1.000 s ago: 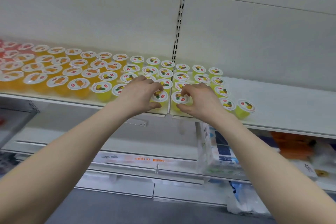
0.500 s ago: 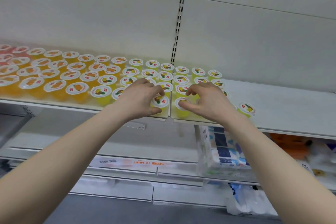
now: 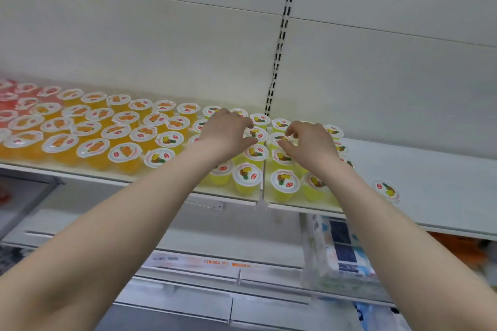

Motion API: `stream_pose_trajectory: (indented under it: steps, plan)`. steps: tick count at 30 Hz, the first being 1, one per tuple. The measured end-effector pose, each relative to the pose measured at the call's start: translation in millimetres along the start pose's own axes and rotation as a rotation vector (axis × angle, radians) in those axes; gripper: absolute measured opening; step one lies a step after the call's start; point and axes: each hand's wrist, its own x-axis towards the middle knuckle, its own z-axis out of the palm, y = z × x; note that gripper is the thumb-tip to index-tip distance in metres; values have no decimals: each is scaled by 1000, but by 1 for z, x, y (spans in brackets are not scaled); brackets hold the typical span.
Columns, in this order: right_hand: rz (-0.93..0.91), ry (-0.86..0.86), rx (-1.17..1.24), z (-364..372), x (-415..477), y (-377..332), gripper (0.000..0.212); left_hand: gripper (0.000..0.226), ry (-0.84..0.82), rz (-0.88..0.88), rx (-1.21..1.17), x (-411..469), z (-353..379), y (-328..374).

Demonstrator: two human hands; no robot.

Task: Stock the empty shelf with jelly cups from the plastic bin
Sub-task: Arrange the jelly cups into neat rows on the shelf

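The left hand curls thumb and fingers round a yellow jelly cup, a round translucent plastic tub under a glossy white foil lid. Just beside it, the right hand pinches the lid rim of a neighbouring cup between thumb and bent forefinger. Both cups stand on the smooth, flat white shelf, among rows of like yellow tubs. Left of the left hand run orange cups; right of the right hand a lone cup sits apart.
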Motion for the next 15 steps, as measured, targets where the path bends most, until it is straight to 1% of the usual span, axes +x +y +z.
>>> stream_pose_trajectory:
  steps: [4,8,11,15]
  plan:
    - [39,-78,8,5,18,2,38,49,-38,3,80,26,6,1]
    - [40,-123,27,9,28,1,37,54,-95,15,141,40,7,4]
    - [46,-115,26,10,32,1,33,54,-102,37,166,44,9,4]
    - [48,-88,2,13,35,2,30,50,-83,54,137,46,12,3]
